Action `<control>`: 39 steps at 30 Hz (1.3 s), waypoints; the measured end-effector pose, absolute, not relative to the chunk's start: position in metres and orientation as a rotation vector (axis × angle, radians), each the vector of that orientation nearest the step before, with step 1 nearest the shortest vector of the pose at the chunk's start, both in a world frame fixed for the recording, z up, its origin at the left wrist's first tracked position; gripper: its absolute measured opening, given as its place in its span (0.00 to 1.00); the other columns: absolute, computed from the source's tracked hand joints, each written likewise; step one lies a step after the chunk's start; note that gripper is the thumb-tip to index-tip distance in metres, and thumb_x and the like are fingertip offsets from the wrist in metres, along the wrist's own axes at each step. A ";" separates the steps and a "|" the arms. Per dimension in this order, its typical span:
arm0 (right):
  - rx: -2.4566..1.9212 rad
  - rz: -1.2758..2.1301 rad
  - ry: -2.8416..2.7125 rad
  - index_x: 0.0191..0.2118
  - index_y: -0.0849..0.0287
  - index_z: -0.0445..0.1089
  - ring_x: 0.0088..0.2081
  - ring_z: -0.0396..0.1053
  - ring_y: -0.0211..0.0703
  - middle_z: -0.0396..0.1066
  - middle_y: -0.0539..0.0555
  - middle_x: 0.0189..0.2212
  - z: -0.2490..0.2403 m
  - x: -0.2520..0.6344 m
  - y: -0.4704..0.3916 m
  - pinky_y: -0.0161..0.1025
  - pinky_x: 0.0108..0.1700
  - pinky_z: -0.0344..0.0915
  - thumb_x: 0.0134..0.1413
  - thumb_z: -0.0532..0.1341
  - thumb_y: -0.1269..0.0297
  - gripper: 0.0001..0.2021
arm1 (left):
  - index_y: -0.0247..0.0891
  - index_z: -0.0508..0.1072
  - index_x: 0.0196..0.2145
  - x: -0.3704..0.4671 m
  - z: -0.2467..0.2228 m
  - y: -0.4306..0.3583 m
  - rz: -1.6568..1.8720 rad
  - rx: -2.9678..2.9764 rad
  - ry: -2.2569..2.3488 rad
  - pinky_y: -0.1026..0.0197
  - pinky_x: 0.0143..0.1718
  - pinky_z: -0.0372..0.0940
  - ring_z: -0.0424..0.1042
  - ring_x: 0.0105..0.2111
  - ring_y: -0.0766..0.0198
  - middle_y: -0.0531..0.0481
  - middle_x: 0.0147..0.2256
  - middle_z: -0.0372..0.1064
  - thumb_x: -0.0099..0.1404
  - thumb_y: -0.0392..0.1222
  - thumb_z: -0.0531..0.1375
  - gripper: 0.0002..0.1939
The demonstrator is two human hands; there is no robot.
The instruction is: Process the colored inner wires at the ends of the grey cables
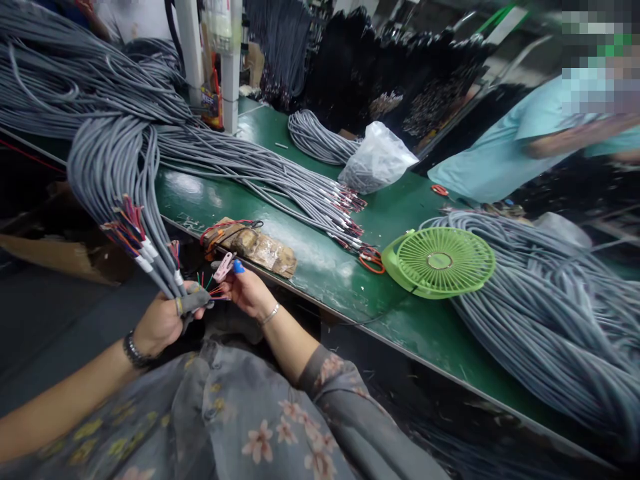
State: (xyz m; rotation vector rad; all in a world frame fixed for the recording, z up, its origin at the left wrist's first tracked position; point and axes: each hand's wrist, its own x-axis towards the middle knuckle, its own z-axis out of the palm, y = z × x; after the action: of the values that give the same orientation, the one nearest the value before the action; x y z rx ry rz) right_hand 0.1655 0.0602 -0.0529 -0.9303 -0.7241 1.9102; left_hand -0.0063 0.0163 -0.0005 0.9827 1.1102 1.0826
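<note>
My left hand point(165, 320) is closed around the end of a grey cable point(193, 301), whose thin coloured wires point(216, 292) fan out towards the right. Behind that hand, a bundle of grey cables point(120, 153) droops over the table edge, with white bands and bare coloured wires at its ends. My right hand point(249, 291) is closed at those fanned wires, its fingertips meeting them. A small pink clip-like tool point(223, 267) sticks up from its fingers; its exact kind is unclear. One right finger wears a blue cover point(239, 267).
On the green table point(310, 280) a taped wooden block point(260, 248) lies at the near edge. Cable lengths point(280, 177), orange-handled scissors point(371, 260), a plastic bag point(377, 158), a green fan point(440, 261) and a large cable heap point(545, 313) stretch rightward. A person in light blue point(505, 147) stands opposite.
</note>
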 end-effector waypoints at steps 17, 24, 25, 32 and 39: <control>-0.913 1.777 -0.454 0.33 0.56 0.78 0.30 0.70 0.42 0.72 0.49 0.26 -0.043 0.142 0.074 0.38 0.37 0.74 0.66 0.75 0.39 0.24 | 0.42 0.78 0.17 -0.002 -0.013 0.028 1.009 1.013 1.109 0.60 0.22 0.62 0.64 0.18 0.65 0.51 0.16 0.67 0.45 0.52 0.80 0.18; -0.939 2.036 -0.680 0.34 0.59 0.78 0.27 0.70 0.40 0.75 0.52 0.28 -0.052 0.162 0.061 0.36 0.33 0.73 0.70 0.62 0.25 0.35 | 0.43 0.77 0.15 -0.005 -0.011 0.014 1.074 1.060 1.130 0.59 0.24 0.63 0.64 0.19 0.63 0.51 0.16 0.70 0.46 0.56 0.80 0.21; -0.942 2.087 -0.746 0.34 0.59 0.78 0.28 0.70 0.39 0.76 0.52 0.28 -0.054 0.168 0.057 0.36 0.33 0.73 0.68 0.64 0.26 0.35 | 0.43 0.77 0.15 -0.006 -0.013 0.011 1.073 1.084 1.139 0.58 0.24 0.64 0.65 0.19 0.63 0.51 0.16 0.70 0.47 0.57 0.80 0.21; -0.923 2.098 -1.027 0.35 0.59 0.78 0.27 0.67 0.35 0.74 0.47 0.27 -0.057 0.190 0.040 0.35 0.32 0.71 0.46 0.84 0.38 0.29 | 0.45 0.77 0.17 -0.017 -0.027 0.000 0.978 1.304 1.244 0.57 0.30 0.67 0.68 0.23 0.60 0.52 0.18 0.71 0.55 0.64 0.74 0.24; -0.979 1.857 -1.192 0.28 0.58 0.75 0.27 0.65 0.34 0.72 0.44 0.24 -0.044 0.175 0.044 0.35 0.35 0.66 0.39 0.86 0.42 0.29 | 0.45 0.79 0.18 -0.021 -0.022 0.007 0.850 1.475 1.201 0.56 0.31 0.69 0.70 0.23 0.57 0.49 0.19 0.75 0.57 0.60 0.72 0.20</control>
State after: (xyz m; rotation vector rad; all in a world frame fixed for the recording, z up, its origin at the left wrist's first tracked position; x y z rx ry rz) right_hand 0.1749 0.0436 -0.0436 -0.9786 -1.1919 1.8574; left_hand -0.0208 0.0071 -0.0224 1.4748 1.2014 0.8502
